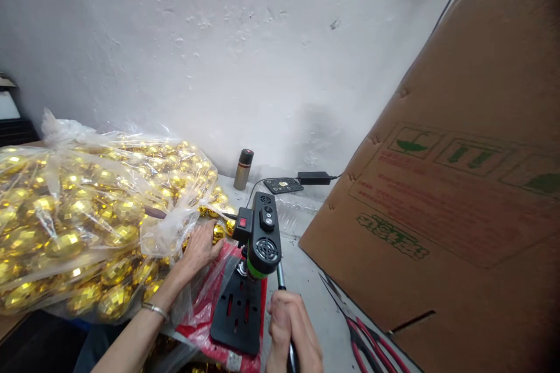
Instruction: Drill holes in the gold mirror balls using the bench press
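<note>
My left hand (200, 253) reaches in at the edge of a clear plastic bag, its thumb and fingers closed about a faceted gold ball (219, 232), partly hidden. My right hand (292, 329) is wrapped round the black grip of a lever (280, 275). That lever belongs to a small black machine (265, 227) with round vent grilles, a green ring and a slotted base plate (236, 320). A box with a red switch (242, 222) is on its left side. Red plastic sheeting (205, 309) lies under the base.
The clear bag (170, 230) full of gold balls fills the left. Scissors with red and black handles (365, 335) lie right of my right hand. A large cardboard box (437, 186) leans along the right. Near the wall are a spray can (243, 169) and a black power adapter (314, 178).
</note>
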`<control>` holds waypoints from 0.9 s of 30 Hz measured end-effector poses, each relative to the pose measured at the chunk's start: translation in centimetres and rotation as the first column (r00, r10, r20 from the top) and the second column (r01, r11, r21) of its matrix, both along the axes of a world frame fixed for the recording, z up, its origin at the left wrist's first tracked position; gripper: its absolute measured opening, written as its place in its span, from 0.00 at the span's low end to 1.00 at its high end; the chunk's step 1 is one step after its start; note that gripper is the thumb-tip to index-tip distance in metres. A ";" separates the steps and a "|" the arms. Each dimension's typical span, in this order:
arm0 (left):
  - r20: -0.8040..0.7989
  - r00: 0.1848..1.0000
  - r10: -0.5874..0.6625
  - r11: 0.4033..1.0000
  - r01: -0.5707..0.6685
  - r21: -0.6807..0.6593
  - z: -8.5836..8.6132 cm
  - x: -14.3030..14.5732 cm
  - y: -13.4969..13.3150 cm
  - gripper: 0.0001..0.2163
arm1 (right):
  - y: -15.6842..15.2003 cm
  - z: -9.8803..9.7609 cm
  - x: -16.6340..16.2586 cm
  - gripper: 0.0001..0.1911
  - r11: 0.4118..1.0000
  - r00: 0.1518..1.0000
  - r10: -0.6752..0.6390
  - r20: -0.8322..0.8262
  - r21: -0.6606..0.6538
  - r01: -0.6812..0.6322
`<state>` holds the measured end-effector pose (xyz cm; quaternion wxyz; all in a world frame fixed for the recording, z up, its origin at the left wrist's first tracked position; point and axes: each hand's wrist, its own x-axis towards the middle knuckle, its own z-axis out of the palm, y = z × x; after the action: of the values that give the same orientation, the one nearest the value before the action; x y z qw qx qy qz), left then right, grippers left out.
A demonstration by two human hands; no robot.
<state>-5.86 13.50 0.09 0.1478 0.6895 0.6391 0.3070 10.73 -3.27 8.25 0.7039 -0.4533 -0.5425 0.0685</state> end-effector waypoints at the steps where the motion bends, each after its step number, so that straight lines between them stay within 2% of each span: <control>1: 0.088 0.996 -0.011 1.000 0.013 -0.025 0.1 0.2 -0.9 0.23 | 0.1 0.4 0.2 0.15 1.000 1.000 0.012 0.011 0.005 -0.012; 3: 0.347 0.938 -0.006 0.994 0.043 -0.100 -0.1 0.5 -3.0 0.26 | 0.5 1.3 0.9 0.15 0.999 0.997 0.036 0.070 0.030 -0.039; 5: 0.597 0.801 0.044 0.982 0.076 -0.175 -0.8 1.0 -5.1 0.30 | 0.9 2.1 1.6 0.14 0.996 0.985 0.057 0.164 0.065 -0.069; 7: 0.717 0.691 0.091 0.970 0.101 -0.221 -1.9 1.8 -7.0 0.33 | 1.2 2.7 2.2 0.14 0.992 0.970 0.065 0.234 0.094 -0.089; 9: 0.748 0.656 0.105 0.971 0.095 -0.219 -3.1 2.7 -8.5 0.34 | 1.3 3.1 2.5 0.15 0.990 0.964 0.059 0.260 0.107 -0.090; 13: 0.652 0.758 0.016 0.989 0.085 -0.123 -4.9 4.3 -10.4 0.31 | 1.2 3.2 2.6 0.15 0.991 0.951 0.052 0.303 0.105 -0.087; 17: 0.498 0.858 -0.126 0.988 0.154 -0.015 -5.5 4.6 -11.5 0.26 | 1.0 2.9 2.6 0.14 0.989 0.948 0.048 0.316 0.119 -0.090; 20: 0.425 0.881 -0.207 0.978 0.199 0.065 -5.4 4.4 -12.1 0.22 | 0.9 2.6 2.7 0.14 0.987 0.946 0.060 0.320 0.121 -0.104; 27: 0.382 0.889 -0.253 0.967 0.241 0.081 -5.5 5.5 -11.8 0.22 | 0.7 2.2 2.7 0.13 0.988 0.940 0.065 0.335 0.111 -0.108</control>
<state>-0.36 1.74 -5.44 0.2987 0.6926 0.4992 0.4265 13.39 -2.52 10.47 0.6268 -0.3881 -0.6755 -0.0122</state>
